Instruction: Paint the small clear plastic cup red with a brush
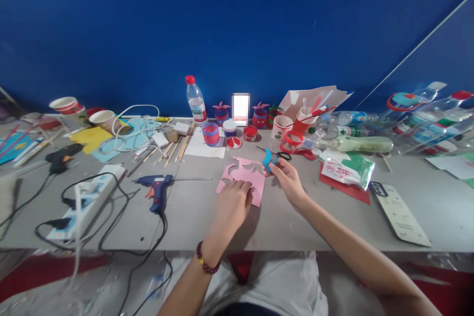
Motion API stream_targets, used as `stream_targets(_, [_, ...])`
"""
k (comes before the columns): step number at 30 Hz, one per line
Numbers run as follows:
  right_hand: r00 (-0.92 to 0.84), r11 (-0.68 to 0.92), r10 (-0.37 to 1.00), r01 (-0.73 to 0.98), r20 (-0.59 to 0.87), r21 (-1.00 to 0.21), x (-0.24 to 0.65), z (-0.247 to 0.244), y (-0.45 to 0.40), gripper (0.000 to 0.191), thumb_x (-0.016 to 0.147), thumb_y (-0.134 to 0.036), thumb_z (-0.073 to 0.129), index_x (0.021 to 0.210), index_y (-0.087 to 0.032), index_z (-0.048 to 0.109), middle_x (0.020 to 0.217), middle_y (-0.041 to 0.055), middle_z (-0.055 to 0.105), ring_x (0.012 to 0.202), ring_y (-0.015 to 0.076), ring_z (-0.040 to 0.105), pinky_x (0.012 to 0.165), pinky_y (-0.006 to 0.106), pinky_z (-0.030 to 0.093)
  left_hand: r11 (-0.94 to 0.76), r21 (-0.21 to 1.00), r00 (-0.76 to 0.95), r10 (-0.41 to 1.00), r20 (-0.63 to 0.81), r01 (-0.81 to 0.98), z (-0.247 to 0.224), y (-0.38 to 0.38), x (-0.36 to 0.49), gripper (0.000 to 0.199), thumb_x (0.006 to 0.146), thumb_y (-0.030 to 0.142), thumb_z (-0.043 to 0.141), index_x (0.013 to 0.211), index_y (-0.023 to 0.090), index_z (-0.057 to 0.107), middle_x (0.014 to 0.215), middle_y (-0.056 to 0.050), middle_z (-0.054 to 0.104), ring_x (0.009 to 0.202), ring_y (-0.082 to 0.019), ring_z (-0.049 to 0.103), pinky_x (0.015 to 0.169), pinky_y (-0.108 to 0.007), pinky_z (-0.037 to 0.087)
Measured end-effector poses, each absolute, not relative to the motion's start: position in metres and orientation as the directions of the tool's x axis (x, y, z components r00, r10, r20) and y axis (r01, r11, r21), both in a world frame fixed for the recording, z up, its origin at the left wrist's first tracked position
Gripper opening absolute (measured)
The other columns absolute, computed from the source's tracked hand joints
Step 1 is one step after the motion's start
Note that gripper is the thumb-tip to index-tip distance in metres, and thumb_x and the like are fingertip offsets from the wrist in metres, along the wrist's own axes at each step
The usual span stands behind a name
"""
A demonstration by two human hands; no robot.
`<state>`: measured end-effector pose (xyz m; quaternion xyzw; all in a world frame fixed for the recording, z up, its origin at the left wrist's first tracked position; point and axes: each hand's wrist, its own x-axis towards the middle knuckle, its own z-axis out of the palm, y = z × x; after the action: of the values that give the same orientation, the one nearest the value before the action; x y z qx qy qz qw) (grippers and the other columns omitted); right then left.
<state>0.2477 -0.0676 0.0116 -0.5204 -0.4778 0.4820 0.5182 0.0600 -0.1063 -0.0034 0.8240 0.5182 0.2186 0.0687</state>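
Lying on the table in front of me is a pink sheet (258,188) with curved pieces cut from its far side. My left hand (233,202) rests palm down on its near part, fingers curled in and tips hidden, so what is under them cannot be seen. Just right of the sheet, my right hand (287,177) pinches a small curved blue cutout (268,159) between thumb and fingers, slightly above the table. Scissors with black handles (284,156) lie right behind the blue cutout, partly covered by it.
A blue glue gun (157,190) lies left, its cord trailing over the front edge near a power strip (94,197). Paint jars (250,133), a pink-and-blue cup (211,134) and a bottle (195,101) stand behind. Plastic bottles (363,144) and a phone (402,215) lie right.
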Motion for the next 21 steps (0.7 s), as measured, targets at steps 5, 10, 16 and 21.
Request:
stream_targets(5, [0.036,-0.05,0.998,-0.07,-0.053,-0.996,0.249,0.002,-0.083,0.044,0.074,-0.062,0.075,0.083,-0.021,0.063,0.078,0.0012,0.067,0.068,0.0137,0.064,0.058,0.024,0.046,-0.403,0.41,0.261,0.896,0.36,0.818,-0.007,-0.106,0.042,0.009,0.095,0.017,0.059,0.094,0.021,0.067,0.093,-0.006,0.073,0.088,-0.023,0.067,0.076,-0.034,0.047])
stream_targets(10, [0.08,-0.077,0.994,-0.059,-0.081,-0.995,0.255,-0.016,-0.08,0.044,0.077,-0.063,0.071,0.082,-0.021,0.06,0.072,0.001,0.066,0.065,0.015,0.064,0.058,0.025,0.044,-0.404,0.453,0.224,0.889,0.401,0.795,-0.001,-0.109,0.033,0.01,0.094,0.02,0.062,0.086,0.02,0.065,0.09,-0.004,0.07,0.084,-0.019,0.066,0.074,-0.031,0.049])
stream_targets(16, [-0.041,0.174,0.984,0.386,0.172,-0.906,0.253,-0.027,-0.082,0.023,0.09,-0.045,0.057,0.085,-0.022,0.059,0.082,0.0041,0.066,0.08,0.0195,0.063,0.074,0.031,0.049,-0.524,0.358,0.485,0.851,0.2,0.773,0.004,-0.114,0.055,0.027,0.095,0.022,0.06,0.122,0.021,0.062,0.121,-0.009,0.068,0.111,-0.026,0.064,0.095,-0.041,0.052])
stream_targets(21, [-0.077,0.183,0.983,0.542,0.169,-0.82,0.251,-0.026,-0.082,0.02,0.091,-0.041,0.047,0.084,-0.023,0.052,0.076,0.002,0.064,0.07,0.0184,0.06,0.068,0.029,0.046,-0.513,0.198,0.5,0.858,0.114,0.835,0.009,-0.121,0.07,0.036,0.099,0.03,0.053,0.132,0.015,0.056,0.122,-0.013,0.065,0.112,-0.03,0.061,0.094,-0.044,0.052])
